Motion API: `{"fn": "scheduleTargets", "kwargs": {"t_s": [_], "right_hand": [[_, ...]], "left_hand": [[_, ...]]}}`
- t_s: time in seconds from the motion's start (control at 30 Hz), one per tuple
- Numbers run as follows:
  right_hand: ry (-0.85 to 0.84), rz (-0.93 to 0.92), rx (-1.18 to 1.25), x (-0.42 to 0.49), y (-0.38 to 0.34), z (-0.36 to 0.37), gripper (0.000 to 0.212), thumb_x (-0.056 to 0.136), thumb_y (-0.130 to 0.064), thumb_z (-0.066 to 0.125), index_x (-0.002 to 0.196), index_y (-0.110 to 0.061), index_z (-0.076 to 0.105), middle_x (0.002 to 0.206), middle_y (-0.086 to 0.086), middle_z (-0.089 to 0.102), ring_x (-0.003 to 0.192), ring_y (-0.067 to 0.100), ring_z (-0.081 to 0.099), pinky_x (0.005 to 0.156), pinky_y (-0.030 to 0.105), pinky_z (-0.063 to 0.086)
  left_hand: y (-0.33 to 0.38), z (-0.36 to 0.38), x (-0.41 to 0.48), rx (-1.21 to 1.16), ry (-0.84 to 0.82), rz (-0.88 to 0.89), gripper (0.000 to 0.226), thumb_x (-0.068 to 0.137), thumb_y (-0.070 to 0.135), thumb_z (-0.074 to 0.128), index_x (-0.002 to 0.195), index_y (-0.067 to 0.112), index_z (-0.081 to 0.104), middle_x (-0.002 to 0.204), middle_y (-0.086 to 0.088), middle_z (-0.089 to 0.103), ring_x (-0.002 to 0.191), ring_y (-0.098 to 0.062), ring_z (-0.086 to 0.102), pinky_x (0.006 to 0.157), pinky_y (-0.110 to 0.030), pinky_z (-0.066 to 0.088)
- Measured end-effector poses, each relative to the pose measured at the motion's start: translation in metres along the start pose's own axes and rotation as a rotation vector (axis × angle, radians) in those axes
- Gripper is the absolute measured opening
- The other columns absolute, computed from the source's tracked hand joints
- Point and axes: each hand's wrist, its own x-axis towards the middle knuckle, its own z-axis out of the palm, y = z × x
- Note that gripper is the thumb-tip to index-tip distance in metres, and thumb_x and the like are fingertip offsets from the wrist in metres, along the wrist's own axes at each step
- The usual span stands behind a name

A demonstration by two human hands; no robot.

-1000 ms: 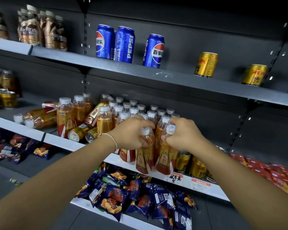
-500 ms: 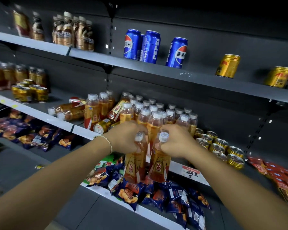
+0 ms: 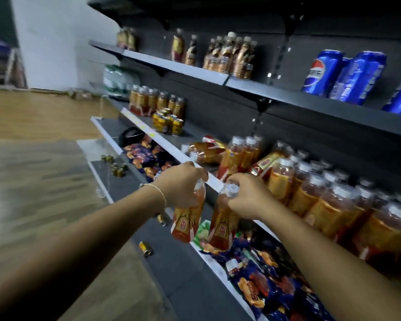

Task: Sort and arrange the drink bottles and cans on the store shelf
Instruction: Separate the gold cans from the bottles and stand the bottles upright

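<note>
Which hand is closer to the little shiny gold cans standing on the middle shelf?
The left hand. It grips an orange drink bottle below and right of the gold cans; the right hand, gripping a second bottle, is farther right.

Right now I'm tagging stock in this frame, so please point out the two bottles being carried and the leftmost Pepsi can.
Left carried bottle (image 3: 186, 224), head view, on its orange label.
Right carried bottle (image 3: 222, 228), head view, on its orange label.
Leftmost Pepsi can (image 3: 317, 70), head view, on its round logo.

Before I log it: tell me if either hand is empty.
No: the left hand grips one orange bottle by its neck, the right hand a second bottle.
</note>
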Motion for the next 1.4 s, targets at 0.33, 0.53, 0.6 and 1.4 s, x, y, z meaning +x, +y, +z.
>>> {"fn": "scheduleTargets", "kwargs": {"t_s": [0.33,0.53,0.6,1.4], "right_hand": [[-0.202,-0.249,0.169,0.123,-0.09,0.102,0.028,0.077,-0.028,0.072,0.103,-0.023,0.06,0.089,-0.004,0.062,0.076,0.009,0.06,0.06,0.024,0.052],[-0.309,-0.365,0.231,0.219,-0.138,0.138,0.033,0.078,-0.027,0.074,0.107,-0.02,0.06,0.096,0.001,0.065,0.084,0.017,0.064,0.073,0.034,0.058],[-0.322,-0.396,0.264,0.249,-0.152,0.149,0.036,0.078,-0.027,0.075,0.109,-0.02,0.059,0.097,0.0,0.065,0.084,0.016,0.064,0.073,0.034,0.058],[-0.058,-0.335,0.238,0.516,-0.243,0.252,0.039,0.073,-0.032,0.079,0.106,-0.02,0.063,0.084,-0.009,0.059,0.081,0.016,0.06,0.072,0.029,0.052]], "left_hand": [[-0.141,-0.026,-0.012,0.166,-0.075,-0.299,0.043,0.076,0.024,0.067,0.118,0.026,0.062,0.106,-0.002,0.064,0.093,-0.024,0.061,0.069,-0.032,0.054],[-0.225,-0.038,0.018,0.208,-0.102,-0.482,0.043,0.076,0.027,0.066,0.119,0.03,0.06,0.108,-0.001,0.059,0.09,-0.023,0.057,0.07,-0.026,0.047],[-0.251,-0.042,0.029,0.229,-0.056,-0.54,0.035,0.078,0.028,0.062,0.114,0.03,0.06,0.1,-0.001,0.054,0.084,-0.022,0.055,0.064,-0.025,0.041],[-0.527,-0.044,0.196,0.168,0.071,-0.475,0.034,0.077,0.027,0.065,0.111,0.03,0.064,0.096,-0.002,0.051,0.082,-0.025,0.057,0.064,-0.031,0.044]]}}
